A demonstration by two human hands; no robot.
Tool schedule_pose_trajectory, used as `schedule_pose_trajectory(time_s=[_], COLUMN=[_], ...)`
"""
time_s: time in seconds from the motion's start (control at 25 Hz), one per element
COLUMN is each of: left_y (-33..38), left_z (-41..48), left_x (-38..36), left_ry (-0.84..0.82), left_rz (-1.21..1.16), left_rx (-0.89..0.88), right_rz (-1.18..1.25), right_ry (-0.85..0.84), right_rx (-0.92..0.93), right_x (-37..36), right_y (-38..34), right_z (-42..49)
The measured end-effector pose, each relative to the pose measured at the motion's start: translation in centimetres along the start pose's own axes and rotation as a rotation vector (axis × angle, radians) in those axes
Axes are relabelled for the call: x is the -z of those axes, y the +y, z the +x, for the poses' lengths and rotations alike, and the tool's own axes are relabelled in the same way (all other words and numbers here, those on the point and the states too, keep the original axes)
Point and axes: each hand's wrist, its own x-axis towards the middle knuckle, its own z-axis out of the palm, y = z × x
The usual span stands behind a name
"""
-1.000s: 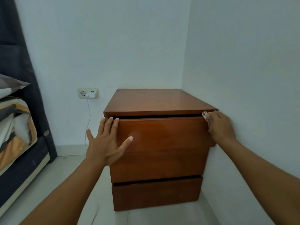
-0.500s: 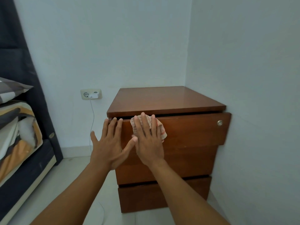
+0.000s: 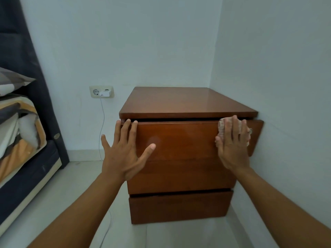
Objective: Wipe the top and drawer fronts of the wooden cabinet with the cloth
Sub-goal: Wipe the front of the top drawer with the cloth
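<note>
At far left, a bed [image 3: 21, 133] is being framed beside a wall socket [image 3: 101, 92]. The left hand [image 3: 125, 154] is being pressed flat, fingers spread wide, against the left end of the top drawer front [image 3: 179, 138] of the wooden cabinet [image 3: 186, 102]. Further right, the cloth [image 3: 223, 127] is being pinned to the drawer's right end under the right hand [image 3: 232, 145], fingers extended and held nearly together.
</note>
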Motion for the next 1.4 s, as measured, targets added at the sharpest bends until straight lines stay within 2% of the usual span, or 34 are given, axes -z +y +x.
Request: schedule_pose_trajectory(time_s=[0.2, 0.32, 0.36, 0.44, 0.56, 0.68, 0.84, 1.0, 1.16, 1.4], left_y=[0.3, 0.4, 0.4, 0.4, 0.3, 0.2, 0.4, 0.6, 0.6, 0.8], left_z=[-0.3, -0.3, -0.3, -0.3, -0.3, -0.4, -0.3, -0.2, -0.3, -0.2], left_x=[0.0, 0.0, 0.0, 0.1, 0.1, 0.1, 0.0, 0.1, 0.0, -0.5], left_ry=[0.001, -0.005, -0.007, -0.005, -0.010, -0.008, -0.008, -0.002, 0.002, -0.001], left_rz=[0.011, 0.017, 0.021, 0.026, 0.037, 0.046, 0.042, 0.048, 0.067, 0.102], left_rx=[-0.008, -0.007, -0.007, -0.003, -0.009, -0.010, 0.003, 0.006, 0.009, 0.027], right_rz=[0.105, 0.313, 0.352, 0.343, 0.292, 0.110, 0.004, -0.024, -0.008, -0.007], right_ry=[0.018, 0.154, 0.210, 0.246, 0.078, -0.051, -0.076, -0.091, -0.108, -0.112], right_rx=[-0.106, -0.257, -0.238, -0.032, 0.292, 0.375, 0.322, 0.110, -0.075, -0.116], right_x=[1.1, 2.5, 3.0, 3.1, 0.3, -3.2, -4.0, -3.4, -2.7, -0.7], right_y=[4.7, 3.7, 1.6, -4.7, -14.0, -17.0, -11.9, -2.8, 2.5, 6.6], right_z=[0.7, 1.0, 1.0, -0.1, -2.8, -4.6, -4.9, -5.9, -6.4, -5.5])
